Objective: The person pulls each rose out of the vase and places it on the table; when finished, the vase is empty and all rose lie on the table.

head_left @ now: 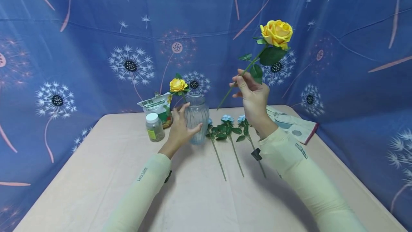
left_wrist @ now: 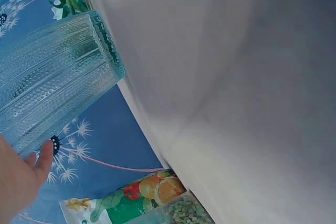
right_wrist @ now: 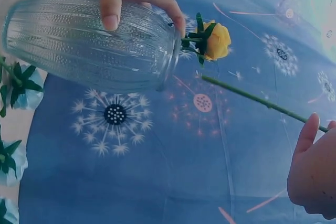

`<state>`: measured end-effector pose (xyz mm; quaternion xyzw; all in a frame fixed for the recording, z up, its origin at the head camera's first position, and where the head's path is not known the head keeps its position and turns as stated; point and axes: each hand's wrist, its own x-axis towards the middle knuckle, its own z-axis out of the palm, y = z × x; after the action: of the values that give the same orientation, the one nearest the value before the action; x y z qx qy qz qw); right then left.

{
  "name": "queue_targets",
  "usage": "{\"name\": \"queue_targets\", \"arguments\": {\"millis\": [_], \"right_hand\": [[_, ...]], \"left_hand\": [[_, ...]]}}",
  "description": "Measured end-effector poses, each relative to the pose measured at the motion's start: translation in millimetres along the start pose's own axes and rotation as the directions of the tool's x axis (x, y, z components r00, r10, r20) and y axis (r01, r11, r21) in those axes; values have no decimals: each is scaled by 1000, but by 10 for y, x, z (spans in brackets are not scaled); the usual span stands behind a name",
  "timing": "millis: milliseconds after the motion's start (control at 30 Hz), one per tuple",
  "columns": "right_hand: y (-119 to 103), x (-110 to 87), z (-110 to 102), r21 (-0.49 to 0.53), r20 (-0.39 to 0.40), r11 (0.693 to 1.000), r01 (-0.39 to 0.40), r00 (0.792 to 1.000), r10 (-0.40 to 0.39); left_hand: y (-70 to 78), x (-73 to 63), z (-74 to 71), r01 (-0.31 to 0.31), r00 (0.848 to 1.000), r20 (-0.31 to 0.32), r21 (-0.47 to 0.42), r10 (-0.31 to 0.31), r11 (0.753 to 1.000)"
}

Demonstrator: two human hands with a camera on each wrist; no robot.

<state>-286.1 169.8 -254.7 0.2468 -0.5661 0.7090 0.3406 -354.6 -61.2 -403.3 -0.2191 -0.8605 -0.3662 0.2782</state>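
Note:
My left hand [head_left: 181,127] grips the clear ribbed glass vase [head_left: 197,119], thumb across its front and fingers by the left of its neck. A yellow rose [head_left: 178,85] leans out leftward at the vase's mouth. Raised at the right, my right hand [head_left: 254,97] pinches the green stem of another yellow rose [head_left: 276,33] between thumb and fingers. That bloom points up and right; the stem's lower end slants down toward the vase and stands apart from its rim, as the right wrist view shows with the stem [right_wrist: 262,102].
Several blue roses [head_left: 227,118] lie right of the vase, stems toward me. Left of it stand a white-capped jar [head_left: 155,131] and a printed bag [head_left: 157,105]. Folded patterned fabric [head_left: 293,126] lies at the back right. A blue dandelion-print curtain [head_left: 206,17] hangs behind the table.

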Motion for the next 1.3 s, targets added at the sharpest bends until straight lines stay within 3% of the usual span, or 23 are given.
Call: {"name": "queue_targets", "arguments": {"millis": [233, 567, 1033, 1133, 1300], "right_hand": [[-103, -92, -103, 63, -38, 998, -19, 999, 22], [-105, -280, -389, 101, -28, 977, -189, 981, 192], [17, -525, -1019, -86, -17, 907, -411, 911, 411], [-4, -556, -1160, -134, -29, 876, -464, 885, 465], [-50, -581, -1394, -194, -35, 803, -564, 821, 569]], "left_hand": [[0, -1, -6, 1, 1000, -7, 0, -1, 1000], [-2, -16, 0, 7, 1000, -9, -11, -8, 1000], [1, -6, 2, -1, 1000, -2, -5, 1, 1000], [0, -11, -7, 8, 1000, 0, -6, -8, 1000], [-4, -20, -12, 24, 1000, 16, -21, -24, 999]]}}
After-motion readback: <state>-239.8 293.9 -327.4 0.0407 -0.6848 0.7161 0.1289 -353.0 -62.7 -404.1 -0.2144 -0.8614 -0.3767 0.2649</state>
